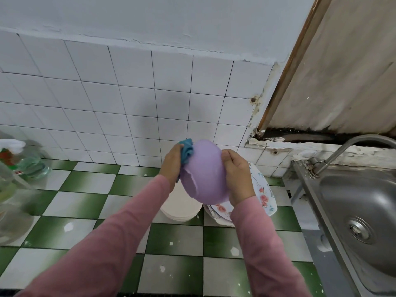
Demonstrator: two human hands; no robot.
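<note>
The purple bowl (205, 174) is up in the air, tilted on its side above the counter, its underside toward the camera. The right hand (237, 174) grasps it with fingers curled round its right side; the left hand (171, 163) clutches a bunched blue cloth (186, 150) against the bowl's upper left. The step looks like wiping the bowl dry. It is best done, I judge, by turning the bowl in the right hand while the cloth sweeps round wall and rim in one pass. A firm hold matters, since a stack of white plates (182, 209) and a flowered plate (263, 189) lie directly beneath. The rim near the left hand looks uneven, perhaps chipped, so the cloth belongs between fingers and edge.

The counter (85, 189) is tiled in green and white checks, speckled with pale spots; white wall tiles (107, 93) rise behind it; a steel sink (360, 200) with its tap (351, 146) sits to the right; a spray bottle (12, 155) stands at the far left.
</note>
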